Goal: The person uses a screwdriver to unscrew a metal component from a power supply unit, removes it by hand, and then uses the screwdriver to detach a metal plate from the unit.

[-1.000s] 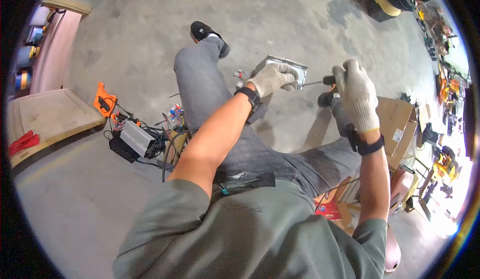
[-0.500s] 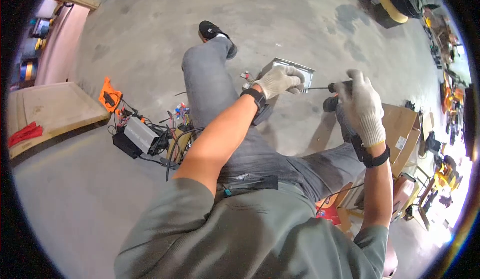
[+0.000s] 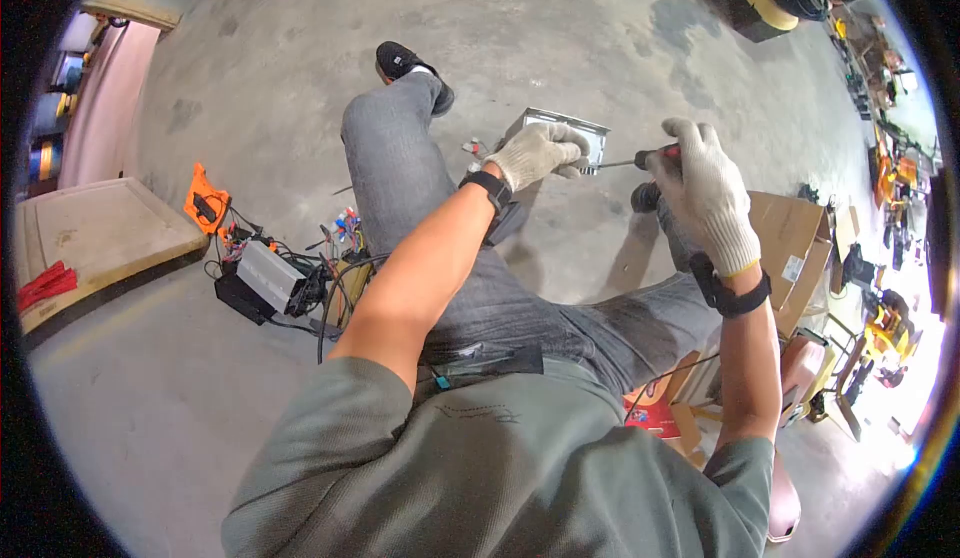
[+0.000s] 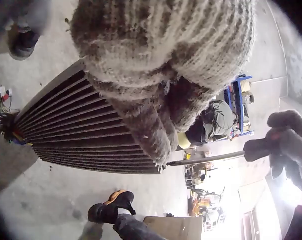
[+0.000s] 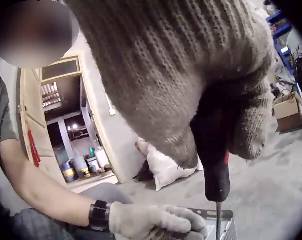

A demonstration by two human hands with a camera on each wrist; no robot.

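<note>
My gloved left hand (image 3: 540, 153) grips the edge of a finned metal housing (image 4: 86, 130), its fingers bent over the end. In the head view the housing's flat silvery side (image 3: 570, 121) shows beyond the hand. A screwdriver (image 4: 206, 160) with a black and red handle (image 5: 217, 182) is in my gloved right hand (image 3: 708, 188), fingers wrapped round the handle. Its shaft points left, and the tip meets the housing's end right by my left fingertips. Coloured wires with connectors (image 4: 6, 97) come out at the housing's other end.
Beside my left leg lie a silver box (image 3: 270, 276) with tangled cables and an orange part (image 3: 207, 200). A low wooden board (image 3: 105, 243) with a red cloth (image 3: 48, 286) is farther left. A cardboard box (image 3: 790, 258) stands by my right leg.
My right fingers have shifted round the screwdriver handle, and its red part now shows. The left hand keeps its hold on the housing, and the tip stays at the housing's end.
</note>
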